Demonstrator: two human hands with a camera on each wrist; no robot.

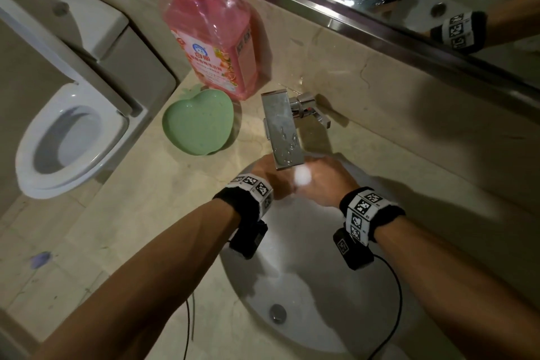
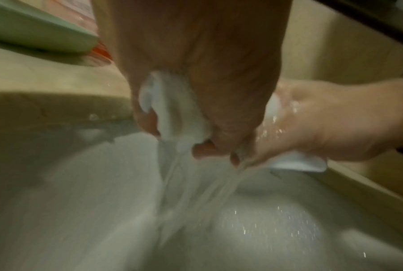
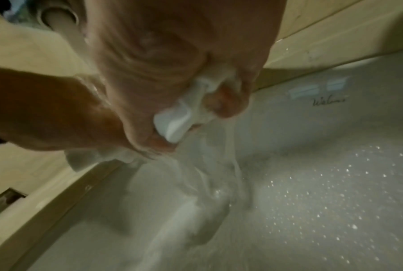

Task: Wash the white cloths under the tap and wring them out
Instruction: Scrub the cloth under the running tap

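Note:
Both hands meet under the square chrome tap [image 1: 282, 128] over the white sink [image 1: 304, 272]. My left hand [image 1: 268, 174] grips one end of a bunched white cloth [image 2: 175, 113], its fingers [image 2: 204, 149] curled round it. My right hand [image 1: 324, 181] grips the other end of the cloth [image 3: 177, 119], and a white patch of cloth [image 1: 302, 177] shows between the two hands. Water streams [image 2: 196, 192] down from the cloth into the basin. In the head view the tap spout hides the fingers of both hands.
A green heart-shaped dish [image 1: 198, 123] and a pink soap bottle [image 1: 214, 35] stand on the beige counter left of the tap. A toilet [image 1: 67, 137] is at far left. A mirror edge [image 1: 350, 23] runs behind the tap. The drain [image 1: 277, 313] lies near me.

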